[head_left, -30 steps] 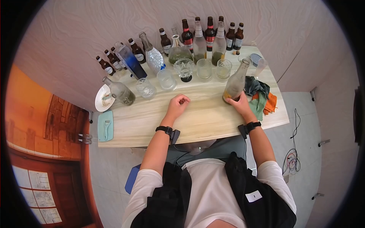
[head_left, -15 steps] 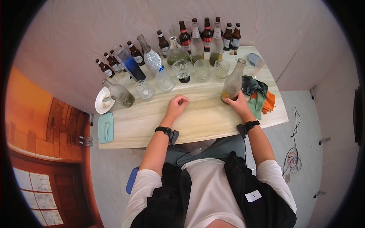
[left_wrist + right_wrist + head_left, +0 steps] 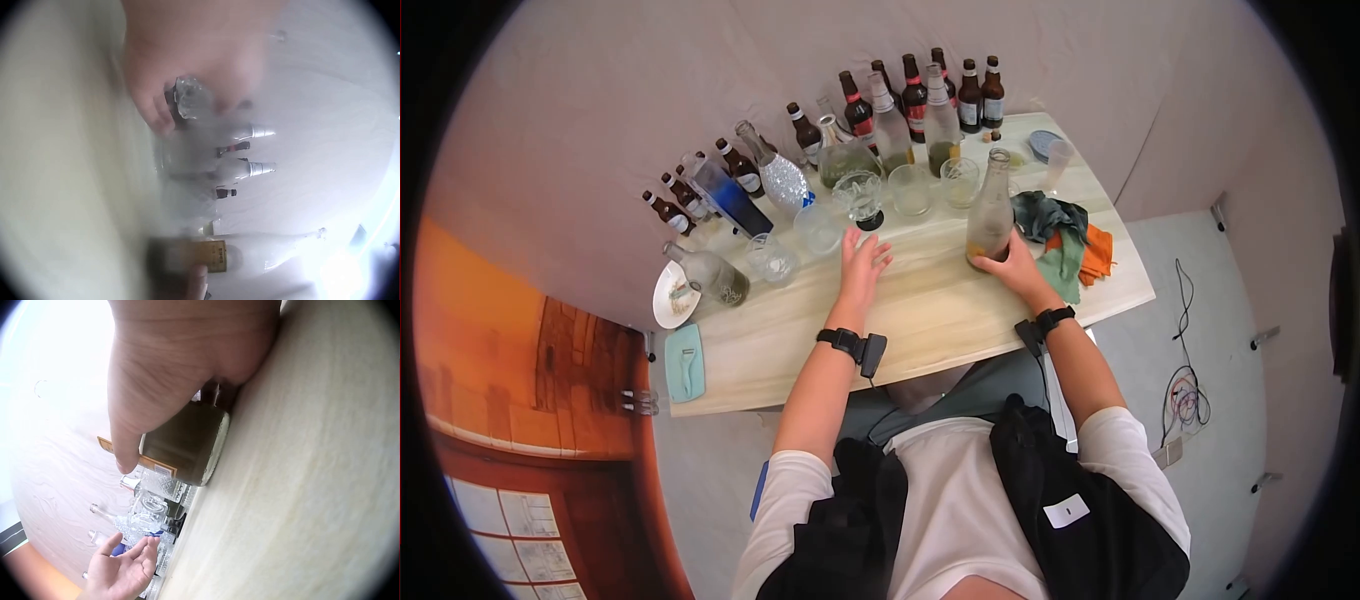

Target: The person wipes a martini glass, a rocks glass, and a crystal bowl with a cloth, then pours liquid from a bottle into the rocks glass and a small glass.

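In the head view my right hand point(image 3: 1017, 272) grips the lower part of a clear glass bottle point(image 3: 992, 212) with a yellow label, upright on the table. The right wrist view shows the thumb point(image 3: 128, 453) against the bottle's side point(image 3: 181, 437) and dark liquid inside. My left hand point(image 3: 862, 268) is raised with fingers spread, just in front of a clear goblet point(image 3: 858, 193) with a black foot. In the left wrist view the goblet point(image 3: 192, 99) shows between thumb and fingers; contact cannot be told.
Several tumblers point(image 3: 911, 190) stand behind the hands, with brown bottles point(image 3: 914, 98) along the wall. Black, green and orange cloths point(image 3: 1062, 262) lie right of the held bottle. At the left are a tilted bottle point(image 3: 718, 276), a white plate point(image 3: 668, 312) and a teal board point(image 3: 676, 372).
My left hand has opened from a loose curl and reached forward toward the goblet. My right hand keeps its hold on the bottle. The head view has shifted.
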{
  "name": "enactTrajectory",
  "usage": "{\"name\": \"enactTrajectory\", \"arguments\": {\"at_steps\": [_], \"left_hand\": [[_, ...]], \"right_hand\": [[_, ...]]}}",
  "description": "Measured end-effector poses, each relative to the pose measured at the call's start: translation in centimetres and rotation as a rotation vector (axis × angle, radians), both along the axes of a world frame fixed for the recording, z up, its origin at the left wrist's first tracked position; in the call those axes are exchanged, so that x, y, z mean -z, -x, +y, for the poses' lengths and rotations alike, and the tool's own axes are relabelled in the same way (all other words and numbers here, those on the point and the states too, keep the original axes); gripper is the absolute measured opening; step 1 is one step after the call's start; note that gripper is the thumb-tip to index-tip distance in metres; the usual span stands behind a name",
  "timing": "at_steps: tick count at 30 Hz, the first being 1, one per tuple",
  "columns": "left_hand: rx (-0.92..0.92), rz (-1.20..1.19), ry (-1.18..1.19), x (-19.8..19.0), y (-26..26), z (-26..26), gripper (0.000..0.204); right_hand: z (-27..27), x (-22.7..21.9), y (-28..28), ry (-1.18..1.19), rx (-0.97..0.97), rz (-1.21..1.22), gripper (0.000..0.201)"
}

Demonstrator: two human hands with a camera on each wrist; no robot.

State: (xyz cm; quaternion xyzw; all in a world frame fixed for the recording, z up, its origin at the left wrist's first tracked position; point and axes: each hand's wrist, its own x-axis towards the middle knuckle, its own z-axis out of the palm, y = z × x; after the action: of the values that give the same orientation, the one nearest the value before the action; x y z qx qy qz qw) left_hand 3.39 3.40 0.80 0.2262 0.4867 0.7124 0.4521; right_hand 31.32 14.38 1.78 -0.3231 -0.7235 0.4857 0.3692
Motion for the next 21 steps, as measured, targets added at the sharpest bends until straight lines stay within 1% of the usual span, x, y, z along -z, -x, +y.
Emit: {"name": "enactTrajectory", "arguments": {"at_steps": [2,3,5,6,8,11,14,17,21], "left_hand": [[-0.062,-0.033,0.041,-0.7,-0.6,0.6,0.088],[-0.056,-0.029,0.040,-0.9,-0.9,1.1,0.088],[-0.110,-0.019,0.057,-1.4,-1.2,2.0,0.102],[-0.104,-0.015,0.056,-1.2,-1.1,2.5,0.102],[-0.148,-0.055,0.045,-0.7,-0.7,3.7,0.110],[-0.116,-0.095,0.006,0.2,0.6,4.9,0.113],[-0.095,-0.146,0.001,0.5,1.5,5.7,0.111],[-0.021,-0.129,-0.049,1.5,2.9,6.6,0.109],[-0.025,-0.102,-0.045,2.4,4.2,7.5,0.105]], "right_hand": [[0.0,0.1,-0.2,0.006,-0.004,0.023,0.080],[0.1,0.2,-0.2,0.002,-0.011,0.008,0.081],[0.3,0.4,-0.2,-0.003,-0.013,-0.003,0.081],[0.2,0.3,-0.2,0.010,-0.026,0.009,0.081],[0.2,0.2,-0.3,0.018,-0.029,0.024,0.081],[0.2,0.3,-0.3,-0.004,-0.017,0.031,0.081],[0.4,0.4,-0.3,0.006,-0.027,0.032,0.080],[0.5,0.5,-0.4,0.000,-0.050,0.058,0.079],[0.4,0.5,-0.4,0.005,-0.056,0.086,0.079]]}}
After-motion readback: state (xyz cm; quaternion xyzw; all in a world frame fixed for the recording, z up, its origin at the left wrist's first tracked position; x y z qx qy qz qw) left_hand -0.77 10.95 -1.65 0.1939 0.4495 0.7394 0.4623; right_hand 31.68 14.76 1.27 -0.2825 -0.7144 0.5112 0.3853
